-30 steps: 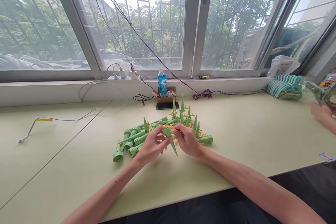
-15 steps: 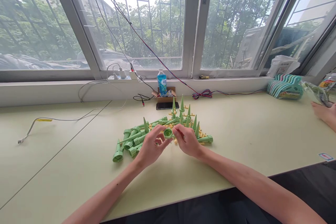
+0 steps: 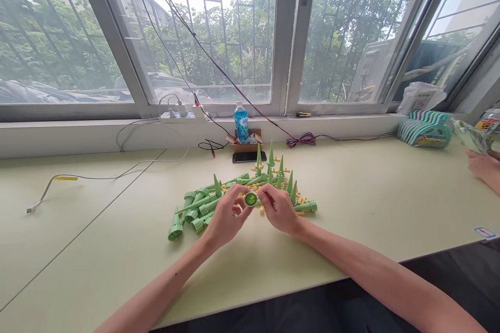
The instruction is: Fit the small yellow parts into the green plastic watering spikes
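On the smooth, pale tabletop (image 3: pixel 351 192), at left, hollow green spikes (image 3: pixel 175 232) with ribbed collars lie heaped. Next, the left hand (image 3: pixel 224 219) clamps a green piece (image 3: pixel 250 199) between thumb and fingers, its round mouth facing the person. It looks like close inspection or fitting; another move calls for a steady hold. The right hand (image 3: pixel 282 209) bunches its fingertips beside the rim, any contents hidden; beyond, tapered cones (image 3: pixel 289 183) rise among knobbly yellow pegs (image 3: pixel 302 201).

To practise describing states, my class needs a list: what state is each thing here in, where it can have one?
Left hand: holding the green spike
Right hand: fingers curled; contents unclear
green spike: open end facing camera
Blue bottle: upright
Cardboard box: flaps open
Phone: flat, screen dark
Red-and-blue cable: partly coiled
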Motion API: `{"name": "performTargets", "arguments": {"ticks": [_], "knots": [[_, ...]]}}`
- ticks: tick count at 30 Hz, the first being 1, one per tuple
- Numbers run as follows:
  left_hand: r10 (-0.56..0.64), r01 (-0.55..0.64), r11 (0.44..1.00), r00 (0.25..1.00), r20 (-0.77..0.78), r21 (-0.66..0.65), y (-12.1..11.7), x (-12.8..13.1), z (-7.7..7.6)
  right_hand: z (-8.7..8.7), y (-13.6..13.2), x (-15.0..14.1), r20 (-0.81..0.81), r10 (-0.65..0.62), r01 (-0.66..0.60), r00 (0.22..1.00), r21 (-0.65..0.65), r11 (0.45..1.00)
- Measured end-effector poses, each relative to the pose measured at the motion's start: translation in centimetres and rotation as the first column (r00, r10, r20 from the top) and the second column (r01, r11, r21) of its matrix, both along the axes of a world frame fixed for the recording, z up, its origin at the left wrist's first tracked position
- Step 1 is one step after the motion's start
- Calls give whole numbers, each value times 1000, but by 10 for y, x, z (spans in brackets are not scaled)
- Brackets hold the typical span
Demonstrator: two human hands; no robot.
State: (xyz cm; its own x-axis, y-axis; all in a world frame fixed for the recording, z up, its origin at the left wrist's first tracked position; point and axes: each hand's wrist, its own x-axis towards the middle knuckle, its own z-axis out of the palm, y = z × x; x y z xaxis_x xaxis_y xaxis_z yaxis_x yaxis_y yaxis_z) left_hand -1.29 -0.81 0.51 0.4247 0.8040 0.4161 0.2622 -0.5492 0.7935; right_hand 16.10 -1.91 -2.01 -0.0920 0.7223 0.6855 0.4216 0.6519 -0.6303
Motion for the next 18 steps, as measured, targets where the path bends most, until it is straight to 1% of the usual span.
{"name": "performTargets", "arguments": {"ticks": [3, 7, 9, 12, 16, 18], "knots": [[-20, 31, 988, 997, 79, -149, 0, 1, 1, 1, 0, 0, -31, -25, 26, 999, 12, 1000], [-26, 100, 942, 974, 227, -320, -1, 3, 8, 1, -1, 0, -53, -41, 42, 998, 22, 999], [-47, 155, 893, 966, 255, -423, -1, 3, 12, 1, -1, 0, -53, -32, 34, 998, 31, 999], [-81, 238, 803, 952, 296, -547, 0, 4, 13, 2, -1, 0, -41, -20, 21, 999, 45, 999], [-124, 328, 672, 934, 335, -664, 2, 3, 11, 1, 0, 0, 1, -3, 3, 1000, 66, 998], [-131, 347, 622, 930, 344, -702, 2, 2, 11, 0, 0, 0, 21, 20, -22, 1000, 82, 996]]}}
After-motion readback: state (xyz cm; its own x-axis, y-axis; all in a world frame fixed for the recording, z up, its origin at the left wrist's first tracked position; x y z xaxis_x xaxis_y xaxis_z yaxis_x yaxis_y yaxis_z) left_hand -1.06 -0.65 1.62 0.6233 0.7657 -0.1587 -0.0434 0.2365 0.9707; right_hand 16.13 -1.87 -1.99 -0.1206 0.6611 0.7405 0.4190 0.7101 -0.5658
